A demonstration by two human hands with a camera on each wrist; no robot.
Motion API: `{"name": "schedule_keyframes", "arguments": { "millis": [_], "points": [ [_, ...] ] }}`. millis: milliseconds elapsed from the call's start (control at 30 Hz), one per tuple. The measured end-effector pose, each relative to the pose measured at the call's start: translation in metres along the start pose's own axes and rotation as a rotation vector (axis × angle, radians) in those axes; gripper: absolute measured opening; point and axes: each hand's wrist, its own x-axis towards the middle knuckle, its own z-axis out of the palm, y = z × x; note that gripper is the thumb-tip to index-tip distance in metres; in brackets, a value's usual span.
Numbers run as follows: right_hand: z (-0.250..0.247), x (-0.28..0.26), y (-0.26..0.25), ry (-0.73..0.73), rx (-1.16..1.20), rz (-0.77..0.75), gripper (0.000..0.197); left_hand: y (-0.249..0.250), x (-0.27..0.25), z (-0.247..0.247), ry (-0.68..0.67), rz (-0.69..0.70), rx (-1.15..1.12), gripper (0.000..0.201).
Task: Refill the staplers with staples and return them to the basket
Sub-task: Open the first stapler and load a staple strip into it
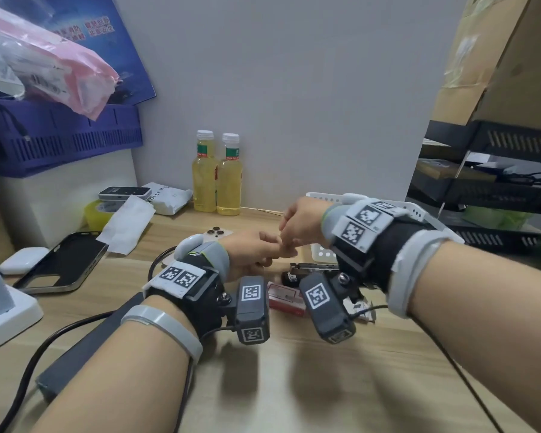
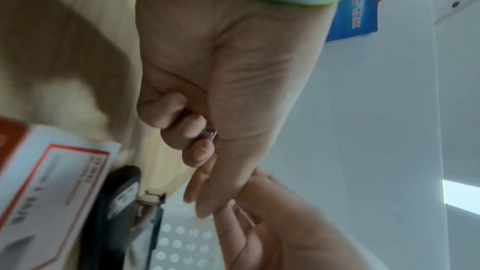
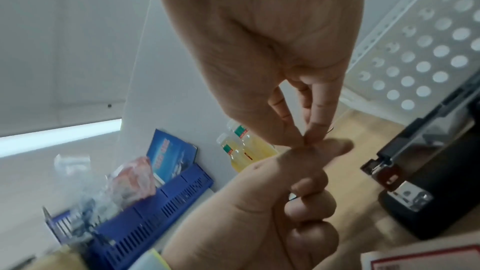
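My left hand point(image 1: 270, 253) is curled into a fist above the desk and grips a thin silver staple strip point(image 2: 209, 133), which barely shows between its fingers. My right hand point(image 3: 310, 141) comes from above. Its thumb and fingertips pinch at the top of the left fist, where the fingers hide the strip's end. Just right of the hands, a black stapler point(image 1: 310, 270) lies open on the desk with its metal channel point(image 3: 405, 174) exposed. A red and white staple box point(image 1: 284, 296) lies in front of it. The white perforated basket point(image 1: 414, 211) stands behind my right wrist.
Two bottles of yellow liquid point(image 1: 217, 176) stand at the wall. Two phones point(image 1: 61, 265), an earbud case, tape and a white packet lie at the left. A blue crate point(image 1: 60, 135) sits back left and black trays point(image 1: 497, 189) at the right. Cables run under my left arm.
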Motion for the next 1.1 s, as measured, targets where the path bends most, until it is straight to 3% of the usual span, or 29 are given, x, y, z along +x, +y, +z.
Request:
{"name": "schedule_keyframes", "arguments": {
  "millis": [167, 300, 400, 633, 833, 1000, 1100],
  "points": [
    [0.008, -0.002, 0.039, 0.086, 0.537, -0.074, 0.021, 0.009, 0.000, -0.001, -0.096, 0.072, -0.099, 0.024],
    [0.011, -0.015, 0.062, 0.083, 0.647, -0.160, 0.009, 0.011, 0.002, 0.003, -0.142, 0.062, -0.140, 0.032],
    [0.012, -0.024, 0.073, 0.090, 0.596, -0.196, 0.004, 0.014, 0.002, 0.007, -0.141, 0.039, -0.078, 0.027],
    [0.019, -0.026, 0.082, 0.120, 0.515, -0.205, 0.017, 0.019, -0.001, 0.014, -0.082, -0.057, -0.027, 0.022],
    [0.022, -0.019, 0.089, 0.152, 0.453, -0.280, 0.014, 0.019, 0.001, 0.014, -0.032, -0.105, -0.065, 0.022],
    [0.027, -0.013, 0.089, 0.084, 0.343, -0.286, 0.010, 0.007, 0.012, 0.007, 0.162, -0.124, -0.192, 0.008],
    [0.030, -0.013, 0.087, 0.063, 0.286, -0.288, 0.011, 0.002, 0.016, 0.005, 0.165, -0.172, -0.288, 0.016]
  ]
}}
